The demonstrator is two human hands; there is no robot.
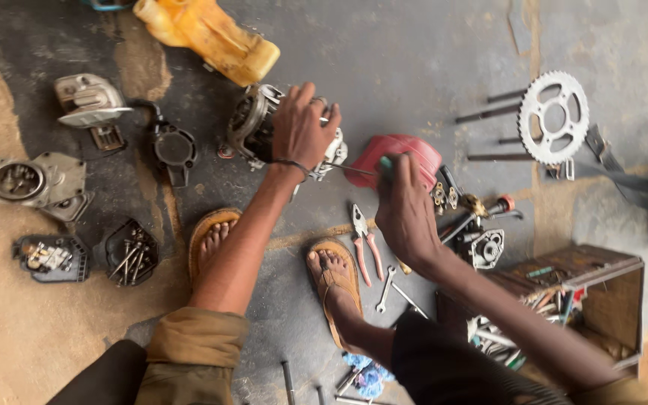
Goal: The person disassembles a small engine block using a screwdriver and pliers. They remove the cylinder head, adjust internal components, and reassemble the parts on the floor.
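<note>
While the left hand (pixel 303 124) clamps down over the top of the small engine block (pixel 258 124), fingers curled around its casing, the right hand (pixel 406 210) closes in a fist on a green-handled screwdriver (pixel 361 171) whose thin shaft points at the engine's side. The engine sits on the grey concrete floor (pixel 414 52), near the middle toward the far edge, just ahead of the person's sandalled feet (pixel 335 277). By the look of it, a fastener on the casing is being worked; the next move calls for a steady block and a tip seated squarely in the screw.

Behind the right hand lies a red cover (pixel 406 150); pink-handled pliers (pixel 365 247) and spanners (pixel 388 289) lie beside the right foot. A yellow plastic tank (pixel 211 34) rests at the far edge, a sprocket (pixel 554 116) far right, a wooden toolbox (pixel 586 285) near right. Engine covers (pixel 39 184) and a tray of bolts (pixel 130 253) sit left. No labels or signs are legible.
</note>
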